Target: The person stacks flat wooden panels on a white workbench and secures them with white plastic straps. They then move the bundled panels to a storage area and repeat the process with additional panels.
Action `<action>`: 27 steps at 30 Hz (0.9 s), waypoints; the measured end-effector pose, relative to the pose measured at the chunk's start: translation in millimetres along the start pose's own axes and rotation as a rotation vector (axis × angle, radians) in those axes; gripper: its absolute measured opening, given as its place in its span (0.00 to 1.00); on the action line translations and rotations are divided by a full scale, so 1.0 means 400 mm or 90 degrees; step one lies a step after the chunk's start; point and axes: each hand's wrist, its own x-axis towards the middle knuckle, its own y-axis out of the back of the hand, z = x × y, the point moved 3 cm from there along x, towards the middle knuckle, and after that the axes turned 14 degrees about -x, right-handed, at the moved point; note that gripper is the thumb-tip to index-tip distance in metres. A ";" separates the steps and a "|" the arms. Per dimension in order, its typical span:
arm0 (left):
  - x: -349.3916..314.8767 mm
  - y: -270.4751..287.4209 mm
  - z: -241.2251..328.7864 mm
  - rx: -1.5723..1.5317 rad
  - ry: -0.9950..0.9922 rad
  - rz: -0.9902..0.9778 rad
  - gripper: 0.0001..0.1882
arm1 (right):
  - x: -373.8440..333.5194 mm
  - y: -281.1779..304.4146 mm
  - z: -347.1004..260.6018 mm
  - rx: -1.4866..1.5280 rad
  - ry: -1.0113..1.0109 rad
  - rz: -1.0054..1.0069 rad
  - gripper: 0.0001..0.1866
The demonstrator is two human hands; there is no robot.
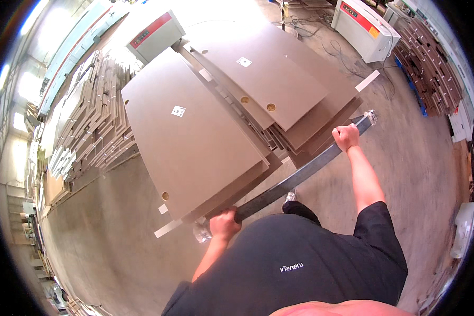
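Observation:
A long dark metal bar runs slantwise in front of my body, and both my hands are closed around it. Close to its left end is my left hand, next to a wad of clear plastic wrap. My right hand grips it farther out, near the right end, which also has clear wrapping. Just beyond the bar lie two side-by-side stacks of flat brown boards, the left stack and the right stack. Whether the bar touches the boards, I cannot tell.
Grey machines with red panels stand at the far left and far right. Cables trail over the concrete floor. Many boards are piled on the left; dark brown boards sit on a blue pallet at right.

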 end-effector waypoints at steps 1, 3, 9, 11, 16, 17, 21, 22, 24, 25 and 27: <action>-0.004 -0.002 0.008 0.008 0.008 -0.004 0.14 | 0.006 0.010 -0.005 0.003 -0.001 -0.006 0.22; -0.012 -0.008 0.013 0.023 0.023 -0.011 0.15 | 0.011 0.020 0.003 0.000 0.003 -0.001 0.23; -0.050 -0.004 0.046 0.047 0.029 0.002 0.17 | -0.013 0.037 -0.010 0.004 -0.022 -0.011 0.23; -0.055 -0.021 0.058 0.051 0.008 0.042 0.17 | -0.024 0.036 0.000 0.006 -0.037 0.006 0.23; -0.083 -0.025 0.075 0.060 0.012 0.008 0.17 | -0.059 0.013 0.006 -0.002 -0.054 0.026 0.23; -0.087 -0.027 0.073 0.059 0.005 0.012 0.17 | -0.066 0.010 0.007 -0.003 -0.057 0.026 0.23; -0.102 -0.052 0.036 0.086 -0.018 0.023 0.17 | -0.082 -0.004 0.015 0.002 -0.066 0.015 0.24; -0.103 -0.037 0.052 0.062 -0.022 0.045 0.18 | -0.083 0.003 0.007 0.001 -0.065 0.011 0.24; -0.113 -0.028 0.049 0.060 -0.021 0.045 0.18 | -0.092 0.016 -0.010 -0.013 -0.078 -0.002 0.25; -0.119 -0.031 0.043 0.061 -0.022 0.042 0.18 | -0.102 0.014 -0.014 -0.018 -0.088 -0.009 0.25; -0.126 -0.040 0.015 0.067 -0.016 0.049 0.19 | -0.110 -0.016 -0.021 -0.006 -0.081 0.000 0.26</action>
